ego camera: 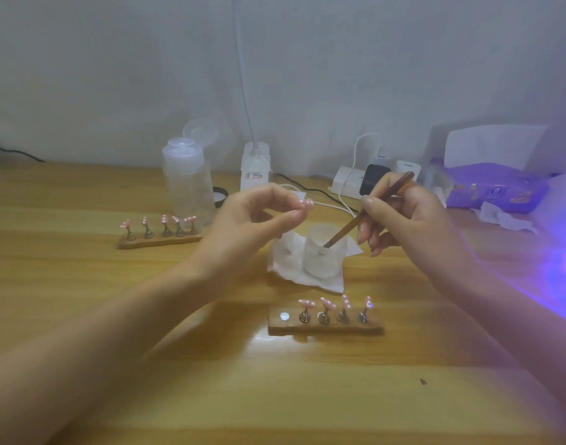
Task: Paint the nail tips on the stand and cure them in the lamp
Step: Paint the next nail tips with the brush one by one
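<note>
My left hand (256,220) pinches one pink nail tip (306,204) between thumb and fingers, held up above the table. My right hand (403,213) grips a brown brush (371,210) like a pen, its tip dipped into a small clear cup (323,255) standing on a white tissue (284,268). In front of the cup lies a wooden stand (326,327) with several pink dotted nail tips on metal holders and one bare magnet spot (284,316) at its left end. A second stand (159,240) full of pink tips sits at the back left.
A purple-lit curing lamp (496,175) glows at the back right, with crumpled tissue (503,218) in front. A clear pump bottle (188,181), a white bottle (256,167), a power strip (349,184) with plugs and white cables stand along the wall.
</note>
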The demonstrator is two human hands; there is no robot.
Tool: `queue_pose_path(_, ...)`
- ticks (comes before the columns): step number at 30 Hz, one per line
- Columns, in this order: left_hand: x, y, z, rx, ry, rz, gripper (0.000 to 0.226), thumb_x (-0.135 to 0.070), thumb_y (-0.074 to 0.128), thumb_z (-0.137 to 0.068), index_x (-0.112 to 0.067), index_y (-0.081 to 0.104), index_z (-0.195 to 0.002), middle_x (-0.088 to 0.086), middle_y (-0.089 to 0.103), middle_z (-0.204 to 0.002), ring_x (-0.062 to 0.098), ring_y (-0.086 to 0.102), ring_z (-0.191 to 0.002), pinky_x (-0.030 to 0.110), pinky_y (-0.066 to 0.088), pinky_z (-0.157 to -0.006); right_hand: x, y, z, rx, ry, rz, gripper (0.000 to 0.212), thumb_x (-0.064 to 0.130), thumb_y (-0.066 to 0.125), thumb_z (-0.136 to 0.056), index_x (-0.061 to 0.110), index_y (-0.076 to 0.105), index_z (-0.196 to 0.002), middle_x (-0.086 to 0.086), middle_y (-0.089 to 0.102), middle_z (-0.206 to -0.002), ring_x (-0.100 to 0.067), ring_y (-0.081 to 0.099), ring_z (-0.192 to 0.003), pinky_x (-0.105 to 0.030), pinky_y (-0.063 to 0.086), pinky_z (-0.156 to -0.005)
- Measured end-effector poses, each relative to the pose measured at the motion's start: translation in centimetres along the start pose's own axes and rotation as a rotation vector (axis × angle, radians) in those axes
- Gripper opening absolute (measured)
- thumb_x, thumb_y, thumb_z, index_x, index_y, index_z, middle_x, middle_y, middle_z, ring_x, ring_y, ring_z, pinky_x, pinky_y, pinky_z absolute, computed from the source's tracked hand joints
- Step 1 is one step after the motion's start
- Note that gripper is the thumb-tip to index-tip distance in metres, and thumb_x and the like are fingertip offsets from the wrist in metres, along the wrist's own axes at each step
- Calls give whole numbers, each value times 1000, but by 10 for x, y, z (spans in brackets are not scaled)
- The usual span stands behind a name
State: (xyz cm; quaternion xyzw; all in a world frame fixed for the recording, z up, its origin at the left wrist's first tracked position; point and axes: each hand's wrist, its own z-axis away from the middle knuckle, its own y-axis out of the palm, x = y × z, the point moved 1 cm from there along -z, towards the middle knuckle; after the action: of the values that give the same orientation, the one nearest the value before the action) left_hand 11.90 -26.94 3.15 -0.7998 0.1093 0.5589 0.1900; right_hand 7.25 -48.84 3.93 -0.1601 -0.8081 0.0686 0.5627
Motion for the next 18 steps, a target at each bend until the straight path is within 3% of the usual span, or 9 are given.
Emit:
queue_pose_path(3, 16, 3, 4, -55, 40, -113, 6, -26, 72, -89, -23, 68, -86, -14, 73, -98, 4, 54, -62, 11, 46, -57, -2, -4, 0, -82, 3, -70, 19, 17, 55, -101, 17, 51, -83, -4, 64, -60, -15, 55, -51, -24, 48, -47)
queue_pose_path(9, 30, 2, 4, -58, 82, -129, 9, -22, 75, -87, -27, 70, -82, -8, 74, -93, 3, 48, -50, 18, 42, -48, -22, -1, 4, -349, 114, -354, 23, 16, 51, -102, 23, 50, -79, 5, 57, -53, -9, 52, -48, -19, 40, -42)
queue_pose_path(13, 34, 3, 2, -65, 51, -101, 7, -17, 76, -87, -18, 70, -85, -10, 75, -93, -2, 50, -51, 16, 42, -47, -28, 3, 6, -387, 127, -493, 29, 15, 51, -102, 24, 52, -74, 5, 57, -54, -8, 53, -49, -18, 38, -42)
queue_pose_path(18, 36, 3, 2, -53, 29, -103, 8, -18, 76, -87, -18, 69, -83, -6, 74, -91, 9, 49, -49, 23, 46, -46, -33, 5, 9, -379, 161, -559, 37, 13, 47, -101, 23, 55, -67, 0, 55, -53, -11, 49, -47, -18, 38, -42)
